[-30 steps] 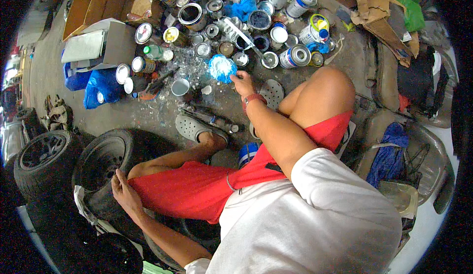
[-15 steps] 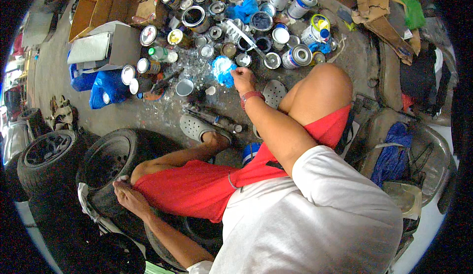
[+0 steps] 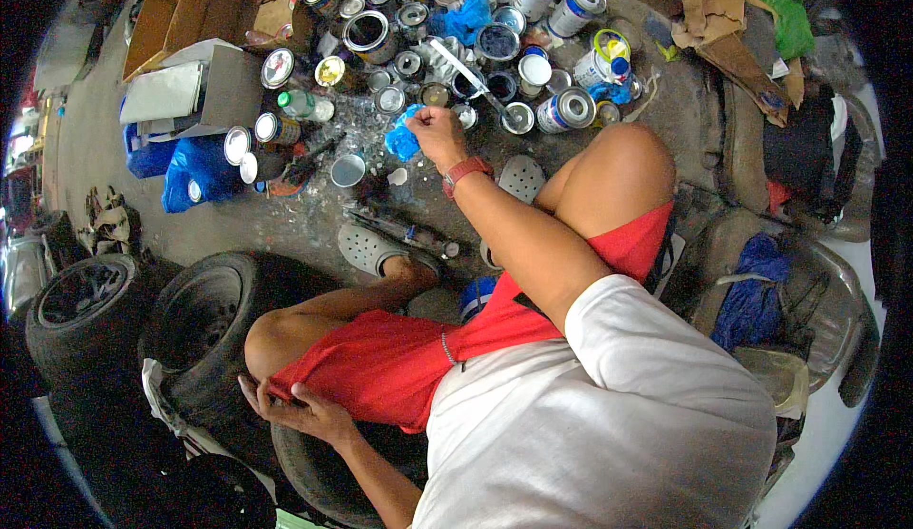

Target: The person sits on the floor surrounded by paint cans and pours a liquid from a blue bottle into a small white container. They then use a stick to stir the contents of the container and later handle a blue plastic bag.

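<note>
My right hand [image 3: 440, 139], with a red watch on its wrist, reaches out over the floor with the fingertips closed on a crumpled blue plastic piece [image 3: 402, 137]. Part of the plastic is hidden behind the fingers. Beside it stand open paint cans, one of them a small can [image 3: 465, 116] just past the knuckles. A grey-topped cup [image 3: 348, 170] sits nearer to me on the left. At my left knee, my left hand [image 3: 309, 415] has thumb and fingers around the hem of the red shorts [image 3: 366, 362].
Many paint cans [image 3: 371, 36] crowd the floor ahead, with a white stirring stick [image 3: 466, 70] leaning across them. Cardboard boxes [image 3: 195, 15] stand far left. Tyres [image 3: 204, 315] flank my left leg. Torn cardboard [image 3: 737, 58] lies far right, and a green-capped bottle [image 3: 297, 104] stands among the cans.
My right hand has shifted left with the blue plastic, whose white middle no longer shows. My left hand has moved right and nearer, from beside the knee to the shorts' hem.
</note>
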A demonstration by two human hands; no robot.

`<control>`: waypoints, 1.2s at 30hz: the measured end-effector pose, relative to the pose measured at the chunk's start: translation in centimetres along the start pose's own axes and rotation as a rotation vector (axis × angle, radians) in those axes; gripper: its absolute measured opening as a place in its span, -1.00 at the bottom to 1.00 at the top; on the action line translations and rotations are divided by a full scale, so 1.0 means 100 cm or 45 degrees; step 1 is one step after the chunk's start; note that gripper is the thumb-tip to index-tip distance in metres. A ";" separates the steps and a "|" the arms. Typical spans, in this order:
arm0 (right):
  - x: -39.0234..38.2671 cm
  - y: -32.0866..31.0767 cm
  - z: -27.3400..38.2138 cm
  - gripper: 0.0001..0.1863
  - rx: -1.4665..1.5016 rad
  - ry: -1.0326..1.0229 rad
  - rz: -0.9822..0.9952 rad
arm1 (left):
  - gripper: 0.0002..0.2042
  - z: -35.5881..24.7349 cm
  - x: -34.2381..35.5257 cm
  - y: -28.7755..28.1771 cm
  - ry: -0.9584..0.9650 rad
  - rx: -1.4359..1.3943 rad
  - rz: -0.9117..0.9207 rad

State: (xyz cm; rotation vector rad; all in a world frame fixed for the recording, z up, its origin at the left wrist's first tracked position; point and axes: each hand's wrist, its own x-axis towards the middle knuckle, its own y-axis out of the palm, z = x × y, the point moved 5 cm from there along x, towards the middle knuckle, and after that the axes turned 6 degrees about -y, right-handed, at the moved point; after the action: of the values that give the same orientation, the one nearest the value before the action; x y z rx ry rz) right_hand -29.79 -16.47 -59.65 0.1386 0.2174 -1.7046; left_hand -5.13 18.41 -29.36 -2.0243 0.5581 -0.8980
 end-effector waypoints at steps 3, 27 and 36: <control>0.003 0.004 0.024 -0.79 -0.218 -0.019 0.149 | -0.36 0.008 0.005 0.006 -0.089 -0.056 0.051; 0.165 -0.070 0.234 -0.81 -1.700 -1.176 0.499 | -0.40 0.017 0.015 0.015 -0.294 -0.132 0.088; 0.189 -0.076 0.234 -0.82 -1.897 -1.153 0.541 | -0.39 0.021 0.017 0.018 -0.284 -0.085 0.096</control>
State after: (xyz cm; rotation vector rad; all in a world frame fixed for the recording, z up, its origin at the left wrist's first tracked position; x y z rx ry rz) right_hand -39.25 -38.92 -40.48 -1.5224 0.6404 -0.7113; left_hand -2.53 17.40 -30.99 -2.1145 0.5420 -0.6060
